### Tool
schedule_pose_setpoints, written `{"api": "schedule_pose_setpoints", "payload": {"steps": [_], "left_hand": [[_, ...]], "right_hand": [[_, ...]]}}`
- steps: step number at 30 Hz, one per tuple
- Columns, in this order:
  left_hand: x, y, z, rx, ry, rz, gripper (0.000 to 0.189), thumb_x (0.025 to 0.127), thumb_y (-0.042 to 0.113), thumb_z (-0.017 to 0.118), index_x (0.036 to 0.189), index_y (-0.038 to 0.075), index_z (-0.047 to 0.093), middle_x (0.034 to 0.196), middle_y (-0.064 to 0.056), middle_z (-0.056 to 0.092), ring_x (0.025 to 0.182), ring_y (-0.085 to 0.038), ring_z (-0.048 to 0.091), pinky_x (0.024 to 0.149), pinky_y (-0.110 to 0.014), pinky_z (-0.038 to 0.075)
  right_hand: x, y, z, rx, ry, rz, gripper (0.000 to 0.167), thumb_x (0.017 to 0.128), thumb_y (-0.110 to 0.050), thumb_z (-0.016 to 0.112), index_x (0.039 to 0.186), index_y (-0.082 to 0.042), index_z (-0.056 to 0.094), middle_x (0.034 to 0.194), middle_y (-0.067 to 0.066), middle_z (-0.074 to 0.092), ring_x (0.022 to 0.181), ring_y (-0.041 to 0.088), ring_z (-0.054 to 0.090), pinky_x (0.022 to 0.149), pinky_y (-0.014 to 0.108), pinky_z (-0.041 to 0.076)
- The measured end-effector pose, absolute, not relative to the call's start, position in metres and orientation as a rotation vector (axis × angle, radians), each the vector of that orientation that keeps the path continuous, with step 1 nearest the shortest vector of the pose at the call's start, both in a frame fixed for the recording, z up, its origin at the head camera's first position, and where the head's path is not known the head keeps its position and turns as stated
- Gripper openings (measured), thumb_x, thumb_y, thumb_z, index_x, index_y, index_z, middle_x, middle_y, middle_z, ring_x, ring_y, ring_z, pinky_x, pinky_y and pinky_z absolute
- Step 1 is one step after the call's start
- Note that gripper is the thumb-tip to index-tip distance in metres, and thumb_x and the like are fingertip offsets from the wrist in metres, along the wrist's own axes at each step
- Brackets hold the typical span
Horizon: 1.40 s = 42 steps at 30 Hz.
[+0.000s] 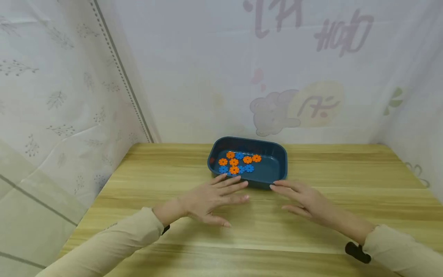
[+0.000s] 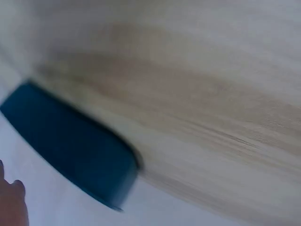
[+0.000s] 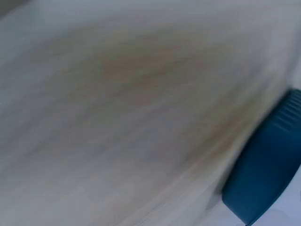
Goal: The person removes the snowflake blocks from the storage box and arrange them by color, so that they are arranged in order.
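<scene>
Under everything, a pale wood-grain table [image 1: 346,169] is spreading. The left hand [image 1: 206,200] is keeping straight fingers apart, the right hand [image 1: 309,201] fingers nearly together; neither is gripping. By the table's far edge, a dark-blue rectangular plastic basin [image 1: 268,170] is standing, probably light, stiff, best held by its short-side rims. Inside, mostly leftward, orange flower-shaped plastic discs [image 1: 233,162] and blue ones [image 1: 249,168] are lying, likely slippery, better pinched at notched edges.

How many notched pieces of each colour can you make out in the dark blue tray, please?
Orange pieces: 6
Blue pieces: 4 clearly visible, plus a blue sliver by the near wall that looks like a partly hidden fifth
Total: 10 clear, or 11 with the sliver
</scene>
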<state>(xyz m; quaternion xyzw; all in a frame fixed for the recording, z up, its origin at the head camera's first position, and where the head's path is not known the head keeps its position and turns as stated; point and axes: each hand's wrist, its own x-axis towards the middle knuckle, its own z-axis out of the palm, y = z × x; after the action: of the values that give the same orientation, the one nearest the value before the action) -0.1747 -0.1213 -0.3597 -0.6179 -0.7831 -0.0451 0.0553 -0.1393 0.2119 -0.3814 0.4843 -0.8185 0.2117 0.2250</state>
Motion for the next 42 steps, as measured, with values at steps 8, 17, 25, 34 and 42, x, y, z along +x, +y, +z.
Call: {"api": "schedule_pose_setpoints", "payload": {"steps": [8,17,25,34,42], "left_hand": [[-0.235,-0.134,-0.361,-1.216,-2.704,-0.926,0.064,0.099,0.038,0.044,0.151,0.01,0.02,0.158,-0.01,0.013,0.145,-0.028,0.008,0.115,-0.052,0.015],[-0.275,-0.137,-0.379,-0.536,-2.76,-1.494,0.064,0.1,0.035,0.043,0.151,0.008,0.015,0.157,-0.013,0.015,0.131,-0.035,0.042,0.109,-0.047,0.033],[-0.282,-0.125,-0.384,-0.417,-2.776,-1.578,0.061,0.101,0.033,0.039,0.151,0.007,0.014,0.157,-0.012,0.015,0.136,-0.034,0.034,0.107,-0.045,0.036],[-0.287,-0.118,-0.393,-0.374,-2.73,-1.541,0.053,0.102,0.022,0.039,0.148,0.0,0.022,0.151,-0.019,0.027,0.137,-0.033,0.031,0.112,-0.044,0.028],[-0.289,-0.113,-0.394,-0.369,-2.696,-1.621,0.049,0.102,0.015,0.037,0.147,-0.001,0.026,0.153,-0.015,0.025,0.142,-0.028,0.021,0.116,-0.041,0.02]], "right_hand": [[-0.188,0.188,-0.37,0.55,-2.545,1.226,0.031,0.09,-0.01,0.062,0.12,-0.003,0.062,0.1,0.011,0.067,0.087,0.023,0.064,0.072,0.03,0.057],[-0.236,0.152,-0.369,-0.027,-2.561,2.011,0.043,0.095,-0.008,0.053,0.134,0.006,0.044,0.107,0.017,0.057,0.101,0.028,0.061,0.088,0.039,0.053],[-0.255,0.129,-0.376,-0.303,-2.608,2.003,0.041,0.093,-0.005,0.056,0.131,0.006,0.048,0.113,0.019,0.059,0.104,0.037,0.058,0.08,0.037,0.056],[-0.265,0.124,-0.387,-0.393,-2.696,1.808,0.035,0.09,-0.005,0.06,0.124,0.004,0.055,0.113,0.022,0.062,0.097,0.034,0.063,0.071,0.036,0.058],[-0.269,0.127,-0.39,-0.459,-2.727,1.685,0.033,0.088,-0.005,0.063,0.12,0.002,0.059,0.112,0.022,0.064,0.091,0.032,0.065,0.063,0.032,0.058]]}}
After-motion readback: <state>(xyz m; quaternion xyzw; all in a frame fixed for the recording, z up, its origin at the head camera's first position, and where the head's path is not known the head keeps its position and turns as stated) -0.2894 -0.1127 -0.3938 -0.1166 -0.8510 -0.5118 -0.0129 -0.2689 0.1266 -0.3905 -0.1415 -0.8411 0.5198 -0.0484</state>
